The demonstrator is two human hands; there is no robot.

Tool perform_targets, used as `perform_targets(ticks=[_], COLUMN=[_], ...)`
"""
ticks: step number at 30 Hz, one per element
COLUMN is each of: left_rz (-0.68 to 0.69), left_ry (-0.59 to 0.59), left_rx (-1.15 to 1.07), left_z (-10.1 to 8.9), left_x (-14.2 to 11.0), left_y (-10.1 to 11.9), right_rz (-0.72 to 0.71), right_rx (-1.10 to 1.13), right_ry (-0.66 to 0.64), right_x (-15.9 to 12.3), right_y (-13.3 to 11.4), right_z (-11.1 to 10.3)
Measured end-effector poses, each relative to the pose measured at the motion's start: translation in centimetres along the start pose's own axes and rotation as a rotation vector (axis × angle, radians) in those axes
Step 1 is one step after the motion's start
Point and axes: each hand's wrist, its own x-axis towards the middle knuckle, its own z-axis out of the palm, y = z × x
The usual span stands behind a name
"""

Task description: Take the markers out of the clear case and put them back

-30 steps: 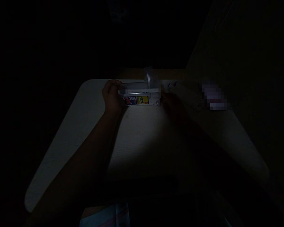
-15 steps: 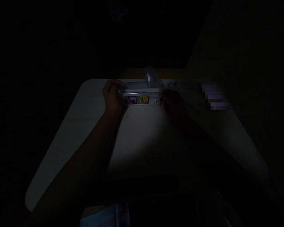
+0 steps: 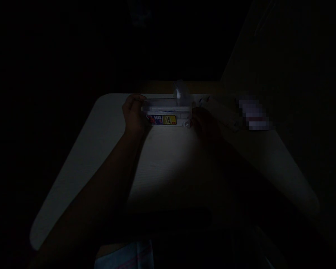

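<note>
Clear plastic box (image 3: 165, 106): lies along the far edge of the table (image 3: 168, 160), between the two hands, its long axis running left to right across the view and roughly parallel to that edge.

Printed label (image 3: 162, 119): yellow, blue and red, on the long side facing the person; the lettering is too dark and small to read.

Clear raised tab (image 3: 180, 93): stands near the box's right end and points away from the person; the dim light does not settle whether it is part of the box.

Left hand (image 3: 133, 114): at the box's left end, its grip closed around that end, with the fingers (image 3: 136, 99) curled over the top.

Right hand (image 3: 205, 127): at the box's right end, deep in shadow; the box lies to its left, and I cannot tell whether its grip is apart or together.

Small white scrap (image 3: 187, 123): sits at the box's lower right corner, just beside the right hand.

Nearby: a pale flat strip (image 3: 221, 114) lies to the right, beyond it a blurred patch (image 3: 253, 114) that cannot be made out, and a striped cloth (image 3: 126, 256) shows at the bottom edge.
</note>
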Motion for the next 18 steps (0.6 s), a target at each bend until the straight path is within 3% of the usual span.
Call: perform_targets(ticks=[4,9,14,18], left_rz=[-0.055,0.010,0.023,0.011], left_ry=[0.012,0.021,0.008,-0.006], left_rx=[0.014,-0.011,-0.001,-0.031], left_z=[0.1,0.0,0.1,0.1], left_x=[-0.1,0.0,-0.2,-0.1], left_y=[0.1,-0.1,0.2,0.0], right_rz=[0.010,0.057,0.088,0.090], right_rx=[0.046,0.016,-0.102,-0.163], right_ry=[0.043,0.108,0.058,0.043], right_x=[0.0,-0.1,-0.5,-0.6], right_y=[0.0,0.8,2.4,2.2], right_z=[-0.4,-0.3,-0.9,-1.2])
